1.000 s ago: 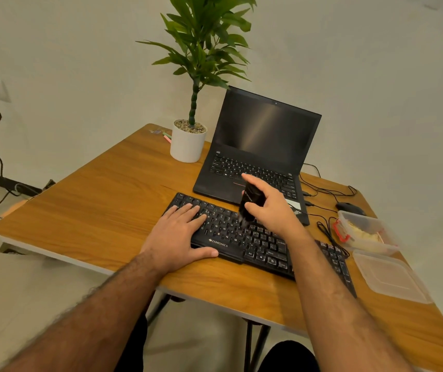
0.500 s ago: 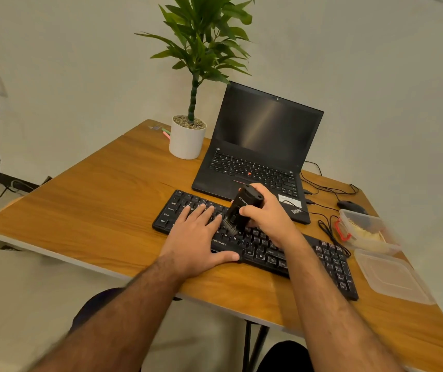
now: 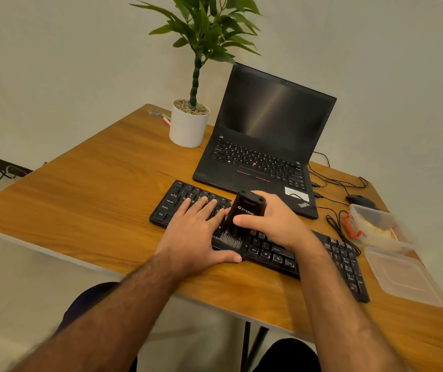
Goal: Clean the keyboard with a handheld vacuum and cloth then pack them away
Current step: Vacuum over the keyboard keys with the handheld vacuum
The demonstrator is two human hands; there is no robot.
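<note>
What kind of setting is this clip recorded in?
Probably a home or small-office desk against a plain wall: a wooden table carries an open laptop, a separate black keyboard, a wired mouse and a potted plant.

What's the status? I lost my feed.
Left hand flat on black keyboard. Right hand grips black handheld vacuum, brush on keys. Nothing blocking.

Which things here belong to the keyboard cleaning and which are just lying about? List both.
Job in hand:
- keyboard, steadied by the left hand
- handheld vacuum, held by the right hand
- open plastic container and its lid, probably for packing

Lying about:
- laptop
- potted plant
- mouse
</note>
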